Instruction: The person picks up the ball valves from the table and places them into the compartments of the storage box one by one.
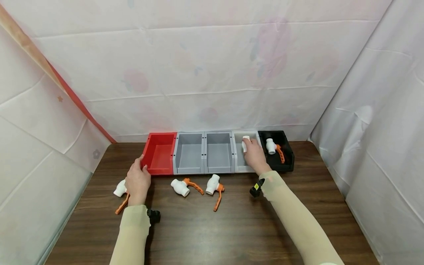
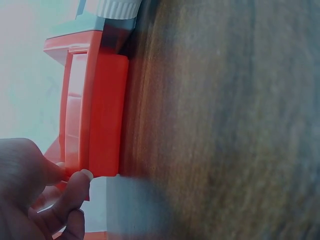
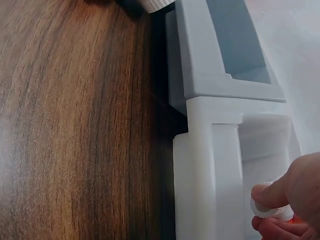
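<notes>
My left hand (image 1: 138, 183) pinches the near left corner of the red bin (image 2: 107, 120) between thumb and fingers. Inside the white bin (image 1: 237, 138), my right hand (image 1: 255, 156) grips a white ball valve (image 1: 245, 144); some orange shows below the fingers in the right wrist view, and the rest of this valve is hidden. Another ball valve (image 1: 271, 146), with an orange lever, lies in the black bin (image 1: 287, 166). On the table beside my left hand is a ball valve (image 1: 120, 188), partly covered by that hand.
Two more ball valves, one on the left (image 1: 180, 187) and one on the right (image 1: 213, 184), lie in front of the row. Two grey bins (image 1: 188, 170) stand between the red and white ones. Behind the wooden table (image 1: 198, 239) hangs a pale cloth (image 1: 212, 73).
</notes>
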The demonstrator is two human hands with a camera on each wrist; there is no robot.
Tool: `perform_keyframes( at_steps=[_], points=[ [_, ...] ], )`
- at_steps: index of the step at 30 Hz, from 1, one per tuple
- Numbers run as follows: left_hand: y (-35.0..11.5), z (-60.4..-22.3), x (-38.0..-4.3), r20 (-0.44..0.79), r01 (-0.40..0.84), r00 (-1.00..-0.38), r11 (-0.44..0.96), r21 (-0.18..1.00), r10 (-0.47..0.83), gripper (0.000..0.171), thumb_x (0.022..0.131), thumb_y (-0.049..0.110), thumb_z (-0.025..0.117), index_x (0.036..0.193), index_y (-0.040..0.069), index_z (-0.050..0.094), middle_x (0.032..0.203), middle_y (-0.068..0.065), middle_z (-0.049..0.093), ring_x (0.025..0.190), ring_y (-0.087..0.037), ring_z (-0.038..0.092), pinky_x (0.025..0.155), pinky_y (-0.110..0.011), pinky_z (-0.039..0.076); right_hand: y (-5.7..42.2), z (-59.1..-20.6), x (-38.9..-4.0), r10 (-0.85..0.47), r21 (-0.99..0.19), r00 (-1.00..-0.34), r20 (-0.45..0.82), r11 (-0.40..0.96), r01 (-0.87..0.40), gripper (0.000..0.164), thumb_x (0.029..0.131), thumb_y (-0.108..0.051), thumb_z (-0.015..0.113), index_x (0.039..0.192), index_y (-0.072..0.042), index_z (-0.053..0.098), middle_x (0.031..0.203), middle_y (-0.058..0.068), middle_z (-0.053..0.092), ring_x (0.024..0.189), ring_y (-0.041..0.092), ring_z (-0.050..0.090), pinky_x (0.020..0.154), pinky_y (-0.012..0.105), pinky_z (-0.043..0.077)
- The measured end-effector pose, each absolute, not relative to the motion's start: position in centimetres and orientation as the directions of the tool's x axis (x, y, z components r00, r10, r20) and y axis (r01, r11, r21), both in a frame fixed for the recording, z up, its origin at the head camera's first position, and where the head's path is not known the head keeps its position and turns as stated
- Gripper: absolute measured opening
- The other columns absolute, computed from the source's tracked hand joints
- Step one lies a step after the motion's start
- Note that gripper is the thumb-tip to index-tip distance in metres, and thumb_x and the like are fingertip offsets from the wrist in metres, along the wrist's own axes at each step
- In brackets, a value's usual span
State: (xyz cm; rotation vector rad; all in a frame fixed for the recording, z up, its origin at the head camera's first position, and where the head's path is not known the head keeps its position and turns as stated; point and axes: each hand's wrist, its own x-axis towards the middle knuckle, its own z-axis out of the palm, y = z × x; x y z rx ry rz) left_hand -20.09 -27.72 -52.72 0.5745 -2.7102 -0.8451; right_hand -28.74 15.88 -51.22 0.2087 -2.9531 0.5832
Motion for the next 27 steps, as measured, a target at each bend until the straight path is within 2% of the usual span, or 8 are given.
perform_keyframes(
  at_steps=[5,19,27],
  points=[
    [-27.7,-52.6,-20.0,0.107,-0.298,-0.893,0.754,0.586,-0.437,0.053,0.102,0.017,0.054,0.153,0.017,0.040,0.144,-0.020,0.051,0.117,-0.046,0.056,0.093,-0.066,0.045,15.5,-51.1,-28.9,-0.107,-0.350,-0.989,0.106,0.926,-0.138,0.057,0.087,0.001,0.065,0.140,-0.012,0.051,0.132,0.024,0.052,0.101,0.043,0.061,0.083,0.054,0.052],
    [-27.8,-52.8,-20.0,0.122,-0.286,-0.894,0.758,0.586,-0.431,0.053,0.102,0.016,0.054,0.152,0.016,0.040,0.145,-0.019,0.051,0.118,-0.045,0.056,0.093,-0.065,0.045,15.1,-52.4,-29.9,-0.106,-0.337,-0.990,0.087,0.933,-0.130,0.053,0.091,0.003,0.057,0.141,-0.012,0.051,0.130,0.025,0.051,0.102,0.043,0.061,0.085,0.052,0.051],
    [-27.7,-52.6,-19.9,0.174,-0.262,-0.889,0.782,0.566,-0.424,0.049,0.101,0.014,0.054,0.149,0.016,0.046,0.140,-0.020,0.055,0.113,-0.047,0.057,0.085,-0.066,0.047,15.1,-52.7,-29.7,-0.101,-0.375,-0.995,0.021,0.921,-0.102,0.058,0.091,0.002,0.062,0.146,-0.009,0.047,0.136,0.025,0.048,0.108,0.042,0.058,0.089,0.051,0.050]
  ],
)
